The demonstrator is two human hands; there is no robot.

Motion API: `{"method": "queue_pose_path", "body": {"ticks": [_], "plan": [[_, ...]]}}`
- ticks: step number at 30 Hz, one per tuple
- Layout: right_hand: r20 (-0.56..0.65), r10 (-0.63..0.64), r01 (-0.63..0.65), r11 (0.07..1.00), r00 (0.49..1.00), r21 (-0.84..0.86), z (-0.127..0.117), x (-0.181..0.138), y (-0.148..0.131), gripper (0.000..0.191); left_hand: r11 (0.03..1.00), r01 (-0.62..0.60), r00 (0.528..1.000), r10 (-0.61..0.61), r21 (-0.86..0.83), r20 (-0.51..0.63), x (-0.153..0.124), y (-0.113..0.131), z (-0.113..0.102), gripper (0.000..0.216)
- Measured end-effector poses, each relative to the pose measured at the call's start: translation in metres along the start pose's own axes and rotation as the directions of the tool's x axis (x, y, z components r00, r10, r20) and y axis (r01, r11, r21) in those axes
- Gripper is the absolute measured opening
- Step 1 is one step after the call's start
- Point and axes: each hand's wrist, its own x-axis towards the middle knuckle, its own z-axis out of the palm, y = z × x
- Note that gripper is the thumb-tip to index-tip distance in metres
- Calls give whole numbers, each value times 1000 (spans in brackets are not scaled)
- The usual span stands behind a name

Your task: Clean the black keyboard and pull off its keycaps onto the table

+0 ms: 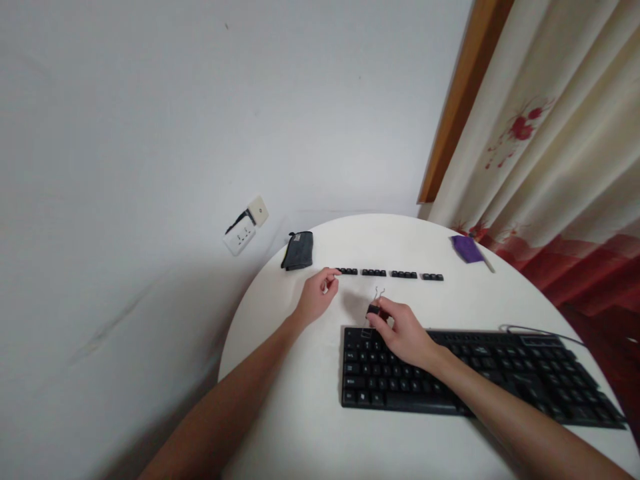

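In my right hand (407,337) is a keycap puller, its black grip (373,309) pinched between thumb and fingers. The puller's bent wire ends (379,293) point up and away from me. This hand is above the upper left part of a black keyboard (425,402). My left hand (317,293) is at the left end of a row of black keycaps (374,273), with the index fingertip at the leftmost group. Its other fingers are curled, and a gap shows between index finger and thumb. The left end of the row is partly hidden behind that hand.
A dark zip pouch (299,251) lies at the table's back left. At the back right is a purple cloth-like item (467,249) with a pale stick. The keyboard cable (545,330) runs right. A wall socket (240,235) and a curtain (540,147) border the round white table (285,400).
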Motion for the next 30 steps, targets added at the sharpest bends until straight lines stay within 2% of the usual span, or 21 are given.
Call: {"method": "queue_pose_path", "body": {"ticks": [3, 10, 14, 20, 23, 27, 30], "plan": [[20, -18, 19, 1000, 1000, -9, 2, -5, 4, 17, 1000, -2, 999, 3, -27, 47, -1, 3, 0, 22], [64, -33, 33, 999, 997, 0, 4, -10, 5, 17, 1000, 9, 997, -7, -26, 78, -2, 2, 1, 23], [132, -115, 123, 991, 985, -52, 1, -11, 4, 20, 1000, 10, 996, -7, -26, 92, -3, 2, 2, 23], [257, -236, 269, 958, 937, -102, -1, -12, 4, 17, 999, -7, 996, 11, -40, 93, -3, 2, 3, 23], [226, -214, 244, 963, 950, -114, 2, -11, 8, 18, 999, -32, 995, 35, -39, 89, -3, 1, 3, 22], [146, -120, 138, 983, 982, -119, 6, -9, 12, 26, 998, -58, 994, 61, -34, 87, -4, 2, 2, 21], [141, -94, 111, 986, 986, -123, 7, -9, 13, 30, 997, -74, 993, 76, -25, 94, -4, 5, 2, 20]]}}
